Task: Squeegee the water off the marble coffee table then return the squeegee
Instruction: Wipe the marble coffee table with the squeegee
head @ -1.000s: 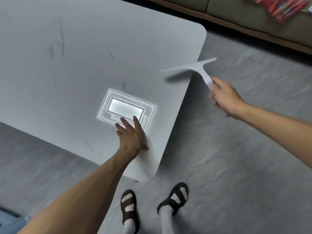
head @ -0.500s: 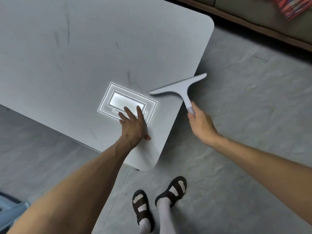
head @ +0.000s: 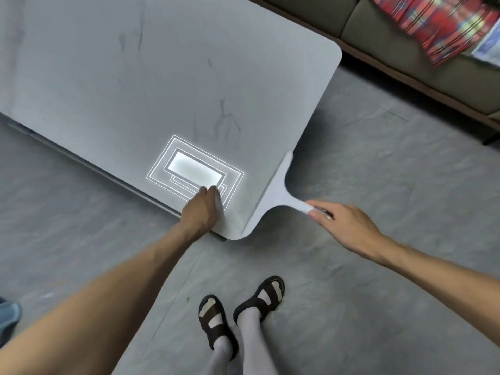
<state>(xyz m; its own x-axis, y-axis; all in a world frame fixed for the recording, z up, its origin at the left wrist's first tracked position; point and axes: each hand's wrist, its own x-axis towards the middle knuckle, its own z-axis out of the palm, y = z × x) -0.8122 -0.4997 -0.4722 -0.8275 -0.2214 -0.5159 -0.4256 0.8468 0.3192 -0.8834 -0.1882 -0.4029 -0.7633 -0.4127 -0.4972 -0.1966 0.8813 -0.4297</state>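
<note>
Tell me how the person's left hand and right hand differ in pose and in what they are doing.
The left hand lies palm-down on the grey marble coffee table near its corner, holding nothing; the right hand hangs over the floor beside the table, gripping the handle of the white T-shaped squeegee. The left fingers point up the tabletop; the right fingers wrap the handle. Both are bare.

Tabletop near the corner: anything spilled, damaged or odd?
No spill or damage shows. The marble table has only dark veins and a bright ceiling-light reflection beside the left hand. The squeegee lies along its right edge.
</note>
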